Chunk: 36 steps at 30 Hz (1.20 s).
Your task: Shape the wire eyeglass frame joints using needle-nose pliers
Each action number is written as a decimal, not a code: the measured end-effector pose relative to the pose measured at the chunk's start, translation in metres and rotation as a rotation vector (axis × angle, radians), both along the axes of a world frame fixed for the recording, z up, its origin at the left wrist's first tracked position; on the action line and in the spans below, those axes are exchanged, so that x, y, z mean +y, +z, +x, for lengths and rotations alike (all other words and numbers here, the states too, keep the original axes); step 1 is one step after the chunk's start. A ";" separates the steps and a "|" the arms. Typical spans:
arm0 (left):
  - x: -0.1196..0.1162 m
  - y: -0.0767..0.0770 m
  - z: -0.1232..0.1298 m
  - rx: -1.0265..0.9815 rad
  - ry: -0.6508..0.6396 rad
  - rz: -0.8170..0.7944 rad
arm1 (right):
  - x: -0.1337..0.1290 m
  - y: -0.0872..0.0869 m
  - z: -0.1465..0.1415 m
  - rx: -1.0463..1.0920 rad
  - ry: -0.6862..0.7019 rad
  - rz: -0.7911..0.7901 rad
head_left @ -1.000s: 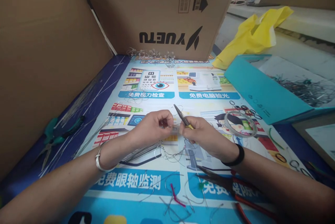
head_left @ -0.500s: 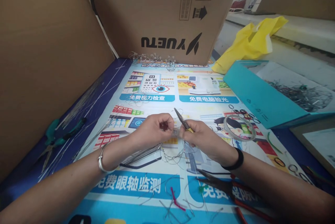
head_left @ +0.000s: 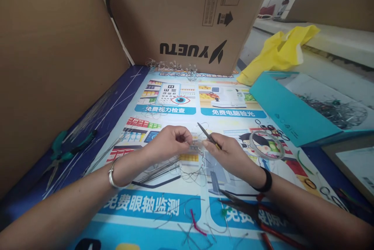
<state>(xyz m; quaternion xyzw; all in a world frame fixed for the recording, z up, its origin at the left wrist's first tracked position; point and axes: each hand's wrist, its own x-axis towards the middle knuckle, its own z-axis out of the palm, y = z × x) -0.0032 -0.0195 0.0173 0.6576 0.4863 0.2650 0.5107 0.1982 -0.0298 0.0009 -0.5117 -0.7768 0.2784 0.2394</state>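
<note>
My left hand [head_left: 173, 140] is pinched at the middle of the printed sheet, its fingertips on a thin wire piece [head_left: 199, 143]. Just right of it, my right hand [head_left: 226, 150] is closed around a slim pointed metal tool [head_left: 209, 135], whose tip points up and left. The right thumb and fingertips also meet near the thin wire between the hands. Fine looped wires [head_left: 194, 174] lie below the fingertips. A bundle of straight wires [head_left: 157, 172] sits under my left wrist. The exact ends of the held wire are too small to make out.
Teal-handled pliers [head_left: 60, 156] and long wires lie at left. Red-handled pliers [head_left: 258, 213] rest under my right forearm. A clear ring of tape [head_left: 281, 148], a teal box [head_left: 292, 113] with wire pieces and a yellow bag [head_left: 274, 53] are at right. Cardboard [head_left: 181, 12] stands behind.
The pointed tool has shifted slightly right and tilted flatter in my right hand. The left fingers have loosened a little, and the gap between the hands looks slightly wider.
</note>
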 end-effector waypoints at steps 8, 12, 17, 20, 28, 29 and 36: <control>0.003 -0.004 -0.005 -0.040 0.015 0.004 | -0.001 -0.004 0.009 -0.298 0.153 0.440; 0.003 -0.003 -0.007 -0.027 -0.004 -0.011 | -0.001 -0.004 0.010 -0.392 0.193 0.572; 0.004 -0.001 -0.008 -0.003 -0.023 -0.039 | -0.001 -0.005 0.008 -0.438 0.202 0.624; 0.004 -0.002 -0.008 0.001 -0.030 -0.046 | -0.001 -0.007 0.007 -0.458 0.198 0.619; 0.006 -0.001 -0.008 0.025 -0.030 -0.036 | -0.003 -0.009 0.008 -0.538 0.197 0.720; 0.006 -0.001 -0.009 0.028 -0.031 -0.035 | -0.003 -0.009 0.007 -0.557 0.194 0.735; 0.008 -0.003 -0.009 0.047 -0.028 -0.038 | -0.009 -0.004 0.003 -0.682 0.155 0.789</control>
